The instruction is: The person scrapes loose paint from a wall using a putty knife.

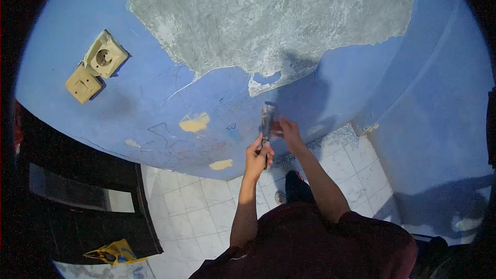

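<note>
My left hand [258, 157] is wrapped round the handle of a scraper [267, 116], its flat blade pointing up toward the wall. Just right of the blade is my right hand [289, 133], its fingers reaching toward the metal and slightly blurred. Beyond the tool rises a blue wall [217, 93] with pencil-like scribbles. Its upper part is a large grey patch [279, 15] where the paint is gone, with a ragged edge. A small blue remnant [267, 78] shows within the patch's lower tip.
A socket [105, 57] and a switch [82, 83] are mounted on the left of the wall. Small yellowish patches [195, 122] mark its lower part. White tiles [191, 201] cover the floor. A dark piece of furniture [93, 186] stands left, with a yellow bag [116, 252] nearby.
</note>
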Tool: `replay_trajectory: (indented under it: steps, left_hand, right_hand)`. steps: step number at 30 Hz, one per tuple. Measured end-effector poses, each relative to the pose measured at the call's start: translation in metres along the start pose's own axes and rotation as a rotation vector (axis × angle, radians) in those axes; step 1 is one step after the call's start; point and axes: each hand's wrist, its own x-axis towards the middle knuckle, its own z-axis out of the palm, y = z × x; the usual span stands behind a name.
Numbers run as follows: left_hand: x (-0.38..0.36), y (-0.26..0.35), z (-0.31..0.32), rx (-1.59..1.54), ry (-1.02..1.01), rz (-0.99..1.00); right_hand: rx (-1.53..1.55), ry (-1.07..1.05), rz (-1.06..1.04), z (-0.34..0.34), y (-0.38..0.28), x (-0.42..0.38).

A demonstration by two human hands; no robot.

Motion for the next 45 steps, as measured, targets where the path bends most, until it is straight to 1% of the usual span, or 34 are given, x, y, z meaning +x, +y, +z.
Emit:
replay_trajectory:
  steps: [2, 3, 5, 9, 11, 12, 15, 17, 19, 21, 28, 30, 32, 34, 35, 37, 39, 40, 41, 42, 43, 44, 45]
  left_hand:
    - [0.010, 0.007, 0.004, -0.040, 0.005, 0.080]
    - [0.015, 0.011, 0.006, -0.043, 0.003, 0.074]
    - [0.026, 0.018, 0.008, -0.048, 0.020, 0.132]
    - [0.028, 0.045, 0.015, -0.057, -0.009, 0.193]
    - [0.030, 0.046, 0.014, -0.026, 0.003, 0.202]
    - [0.030, 0.046, 0.014, 0.006, 0.010, 0.214]
    - [0.032, 0.039, 0.009, -0.008, 0.019, 0.205]
    - [0.033, 0.035, 0.008, -0.006, 0.018, 0.226]
    - [0.030, 0.040, 0.013, -0.003, 0.015, 0.249]
    - [0.024, 0.045, 0.018, 0.028, 0.055, 0.177]
    - [0.025, 0.045, 0.032, 0.178, 0.151, 0.220]
    - [0.031, 0.039, 0.030, 0.274, 0.173, 0.336]
    - [0.033, 0.035, 0.032, 0.280, 0.184, 0.300]
    - [0.036, 0.029, 0.033, 0.285, 0.201, 0.263]
    - [0.040, 0.023, 0.031, 0.321, 0.221, 0.283]
    - [0.045, 0.022, 0.026, 0.360, 0.246, 0.305]
    - [0.046, 0.026, 0.013, 0.542, 0.199, 0.506]
    - [0.035, 0.049, 0.018, 0.457, 0.156, 0.221]
    - [0.040, 0.044, 0.017, 0.460, 0.161, 0.215]
    - [0.046, 0.034, 0.018, 0.524, 0.194, 0.398]
    - [0.051, 0.027, 0.020, 0.587, 0.224, 0.581]
    - [0.055, 0.018, 0.024, 0.587, 0.226, 0.580]
    - [0.057, 0.015, 0.033, 0.583, 0.288, 0.612]
  right_hand:
    - [0.145, -0.046, -0.070, 0.020, -0.033, 0.001]
    - [0.143, -0.041, -0.066, 0.023, -0.036, 0.011]
    - [0.129, -0.080, -0.163, 0.029, -0.039, 0.028]
    - [0.180, -0.020, -0.166, 0.050, -0.051, 0.032]
    - [0.224, -0.101, -0.085, 0.061, -0.064, 0.022]
    - [0.225, -0.104, -0.080, 0.064, -0.065, 0.021]
    - [0.196, -0.070, -0.099, 0.074, -0.064, 0.027]
    - [0.362, -0.124, -0.137, 0.076, -0.056, 0.037]
    - [0.366, -0.123, -0.141, 0.078, -0.058, 0.037]
    - [0.372, -0.121, -0.144, 0.079, -0.060, 0.037]
    - [0.414, -0.080, -0.084, 0.080, -0.063, 0.039]
    - [0.400, -0.066, -0.065, 0.079, -0.064, 0.040]
    - [0.406, -0.062, -0.113, 0.081, -0.064, 0.041]
    - [0.369, -0.035, -0.102, 0.080, -0.064, 0.043]
    - [0.325, -0.006, -0.093, 0.080, -0.064, 0.044]
    - [0.378, 0.002, -0.061, 0.085, -0.065, 0.043]
    - [0.430, 0.017, -0.022, 0.089, -0.066, 0.041]
    - [0.511, 0.027, -0.005, 0.092, -0.065, 0.041]
    - [0.590, 0.037, 0.010, 0.094, -0.065, 0.041]
    - [0.590, 0.035, 0.017, 0.092, -0.064, 0.044]
    - [0.468, 0.070, -0.012, 0.090, -0.063, 0.046]
    - [0.344, 0.104, -0.044, 0.087, -0.062, 0.048]
    - [0.340, 0.101, -0.045, 0.086, -0.063, 0.049]
